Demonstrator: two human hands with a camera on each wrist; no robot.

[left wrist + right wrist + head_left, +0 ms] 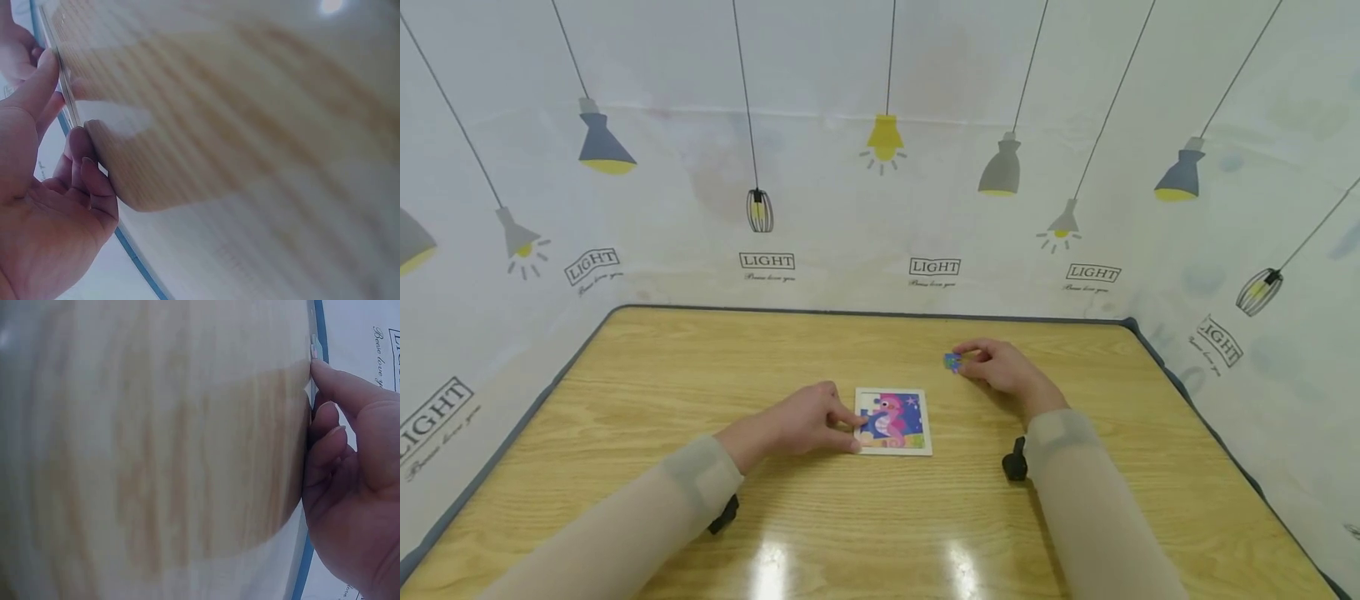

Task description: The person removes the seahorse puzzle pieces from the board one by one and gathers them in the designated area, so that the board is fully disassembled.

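Whitish walls (pixel 820 158) printed with hanging lamps (pixel 886 133) and LIGHT labels (pixel 934 267) rise behind a wood-grained worktop (pixel 625 375) with a dark edge (pixel 775 311). Immediately right of the left grip (pixel 801 419) lies a square puzzle (pixel 912 421), its white border round a pink seahorse on blue, with a pale patch at the upper left of the picture. That grip's thumb and index finger touch the puzzle's left side, the thumb at the near corner, a narrow gap between them; whether they pinch it cannot be told. Its lower fingers curl by the worktop. Beyond the puzzle and to its right, the right grip (pixel 1003 368) pinches a small blue and green piece (pixel 952 362) between thumb and index finger, the piece showing just left of the fingertips. Behind the left grip runs a pale left sleeve (pixel 617 525), and behind the right grip a matching right sleeve (pixel 1101 508), each with a black device at its underside.
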